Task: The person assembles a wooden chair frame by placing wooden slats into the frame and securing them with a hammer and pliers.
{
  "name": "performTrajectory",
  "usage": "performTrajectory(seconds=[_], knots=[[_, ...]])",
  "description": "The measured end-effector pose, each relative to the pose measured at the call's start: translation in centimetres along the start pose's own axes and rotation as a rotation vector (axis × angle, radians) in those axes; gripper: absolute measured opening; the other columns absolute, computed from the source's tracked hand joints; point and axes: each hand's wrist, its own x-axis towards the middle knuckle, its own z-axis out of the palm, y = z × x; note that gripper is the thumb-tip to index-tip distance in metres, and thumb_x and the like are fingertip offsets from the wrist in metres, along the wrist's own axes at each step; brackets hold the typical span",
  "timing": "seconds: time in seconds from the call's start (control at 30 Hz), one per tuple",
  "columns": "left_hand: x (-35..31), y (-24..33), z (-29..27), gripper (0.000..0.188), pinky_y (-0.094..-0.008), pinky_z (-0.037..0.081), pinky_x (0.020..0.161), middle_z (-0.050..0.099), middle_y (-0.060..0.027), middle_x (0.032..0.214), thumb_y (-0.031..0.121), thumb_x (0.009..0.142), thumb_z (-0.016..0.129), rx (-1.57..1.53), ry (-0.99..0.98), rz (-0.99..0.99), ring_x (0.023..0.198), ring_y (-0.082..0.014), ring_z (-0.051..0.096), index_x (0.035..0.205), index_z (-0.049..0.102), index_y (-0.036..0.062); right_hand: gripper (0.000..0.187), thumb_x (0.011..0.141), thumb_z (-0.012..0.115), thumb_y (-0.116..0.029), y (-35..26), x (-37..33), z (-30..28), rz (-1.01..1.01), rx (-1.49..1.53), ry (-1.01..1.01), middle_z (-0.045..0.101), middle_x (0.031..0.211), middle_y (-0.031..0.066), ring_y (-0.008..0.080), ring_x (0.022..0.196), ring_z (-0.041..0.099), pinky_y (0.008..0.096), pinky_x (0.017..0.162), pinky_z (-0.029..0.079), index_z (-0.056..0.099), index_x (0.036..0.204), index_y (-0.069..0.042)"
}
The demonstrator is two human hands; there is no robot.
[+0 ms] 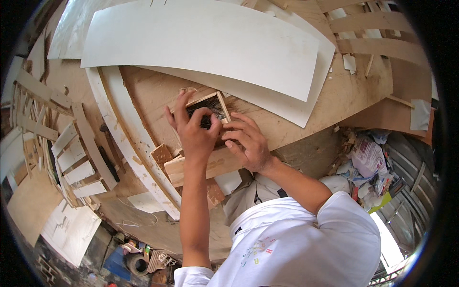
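A small open wooden box (222,106) with pale thin sides sits on the workbench near its front edge. Inside lie dark, thin pieces (210,106), perhaps nails, too small to make out. Over the box is my left hand (195,125), thumb and index finger pinched together and the other fingers raised; whatever is in the pinch is hidden. My right hand (248,143) is at the box's right side, fingers bent but apart, fingertips near or touching its rim. A thick wooden block (203,165) lies in front of the box, partly behind my left forearm.
Large white panels (205,40) cover the far part of the plywood workbench (354,105). A white-edged frame board (129,124) runs along the left, with a hammer (111,143) beyond it. Slatted wooden frames (79,162) stand at left; bags (368,158) are piled at right.
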Motion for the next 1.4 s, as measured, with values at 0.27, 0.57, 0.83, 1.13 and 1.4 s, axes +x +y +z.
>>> performTrajectory(seconds=[0.27,0.57,0.83,1.13,1.4], knots=[[-1.6,2.1,-2.3,0.007,-0.0463,0.038,0.117,0.064,-0.0165,0.136,0.001,0.089,0.071,-0.448,0.258,-0.207,0.138,-0.0318,0.053,0.096,0.070,0.0024,0.016,0.090,0.074,-0.011,-0.8,0.5,-0.3,0.034,-0.003,0.076,0.067,0.126,0.0132,0.0393,0.132,0.055,0.0503,0.112,0.045,0.071,0.105,-0.006],[-7.7,5.2,-4.6,0.028,-0.0266,0.055,0.086,0.073,-0.0072,0.102,0.007,0.100,0.071,-0.812,0.176,-0.639,0.097,-0.0124,0.068,0.126,0.066,0.0001,0.015,0.092,0.072,-0.009,-4.2,-0.3,-1.3,0.124,0.160,0.082,0.071,0.111,0.0126,0.0335,0.106,0.069,0.0436,0.092,0.056,0.072,0.107,-0.006],[-20.2,5.3,-13.1,0.058,-0.0253,0.054,0.086,0.070,-0.0025,0.093,0.004,0.098,0.070,-0.979,0.133,-0.925,0.088,-0.0095,0.064,0.152,0.051,0.0001,0.029,0.085,0.077,-0.008,-11.8,-5.8,1.9,-0.128,0.308,-0.356,0.072,0.104,0.0126,0.0313,0.094,0.073,0.0406,0.082,0.060,0.076,0.114,-0.008],[-35.6,-2.2,-22.4,0.049,-0.0238,0.054,0.083,0.074,-0.0036,0.093,0.003,0.097,0.068,-0.722,0.170,-0.823,0.084,-0.0076,0.065,0.146,0.059,-0.0001,0.025,0.090,0.080,-0.022,-19.1,-14.2,13.5,-0.406,0.250,-0.690,0.073,0.102,0.0123,0.0314,0.089,0.073,0.0407,0.079,0.060,0.078,0.111,-0.009],[-52.1,-9.6,-31.7,0.040,-0.0365,0.056,0.100,0.072,-0.0191,0.125,0.018,0.108,0.056,-0.899,0.350,-0.782,0.111,-0.0255,0.072,0.140,0.060,-0.0045,0.017,0.089,0.081,-0.013,-29.2,-22.2,26.1,-0.350,0.359,-0.653,0.077,0.098,0.0112,0.0263,0.086,0.075,0.0359,0.075,0.061,0.080,0.105,-0.009]])
